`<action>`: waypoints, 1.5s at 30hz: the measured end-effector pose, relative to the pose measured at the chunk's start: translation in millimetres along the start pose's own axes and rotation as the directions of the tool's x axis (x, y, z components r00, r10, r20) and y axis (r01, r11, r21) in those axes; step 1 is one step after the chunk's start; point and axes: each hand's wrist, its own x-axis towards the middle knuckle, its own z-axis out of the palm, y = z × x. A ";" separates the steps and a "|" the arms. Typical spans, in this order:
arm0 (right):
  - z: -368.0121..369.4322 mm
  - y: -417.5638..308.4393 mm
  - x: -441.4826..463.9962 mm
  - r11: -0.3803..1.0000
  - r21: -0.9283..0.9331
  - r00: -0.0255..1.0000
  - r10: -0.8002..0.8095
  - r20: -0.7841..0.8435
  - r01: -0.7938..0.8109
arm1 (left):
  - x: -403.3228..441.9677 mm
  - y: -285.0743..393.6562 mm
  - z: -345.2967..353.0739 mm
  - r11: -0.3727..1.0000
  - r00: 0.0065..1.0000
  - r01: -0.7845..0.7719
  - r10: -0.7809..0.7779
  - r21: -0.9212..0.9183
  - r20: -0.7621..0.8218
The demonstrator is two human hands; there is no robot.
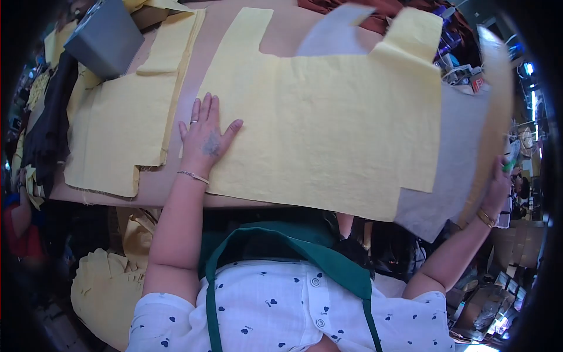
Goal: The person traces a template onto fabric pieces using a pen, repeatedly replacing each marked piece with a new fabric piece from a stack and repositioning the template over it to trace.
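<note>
A large yellow fabric piece point(328, 123) lies flat across the work table. My left hand point(209, 132) rests on its left part, fingers spread, holding nothing. Out at the far right, my right hand point(498, 186) is closed on the edge of a curved, blurred tan sheet point(489, 117), raised beside the fabric. A greyish sheet point(454, 135) shows between that tan sheet and the yellow fabric, partly under the fabric. Another greyish piece point(334, 32) appears blurred behind the fabric's top edge. The fingertips of my right hand are partly hidden.
A stack of yellow cut pieces point(117, 129) lies on the left of the table point(158, 188). A grey box-shaped block point(105, 38) stands at the back left. Dark cloth point(53, 123) hangs at the left edge; reddish-brown cloth point(375, 22) and small items are at the back right.
</note>
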 end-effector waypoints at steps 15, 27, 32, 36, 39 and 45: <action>17.1 -23.6 -72.4 0.935 0.257 0.747 -0.013 -0.665 0.245 | -39.5 70.0 -19.0 0.826 0.818 -0.560 0.539 0.066 0.200; -26.2 -8.1 -88.5 0.997 0.075 0.666 0.045 -0.745 0.016 | -102.4 152.4 12.9 0.573 0.558 -0.819 0.808 -0.029 0.190; -66.8 -7.8 -94.3 0.996 -0.069 0.714 -0.003 -0.700 -0.063 | -101.4 171.5 15.3 0.568 0.552 -0.822 0.813 -0.047 0.187; -87.9 -20.0 -100.2 0.983 0.064 0.778 -0.093 -0.622 0.169 | -110.0 171.6 18.2 0.576 0.562 -0.816 0.809 -0.047 0.172; -91.8 -27.4 -107.6 0.957 0.209 0.784 -0.030 -0.620 0.202 | -105.6 178.8 19.3 0.615 0.603 -0.786 0.784 -0.062 0.147; -115.3 -24.1 -125.0 0.944 0.321 0.789 0.136 -0.600 0.082 | -98.8 175.1 10.1 0.561 0.528 -0.807 0.825 -0.182 0.200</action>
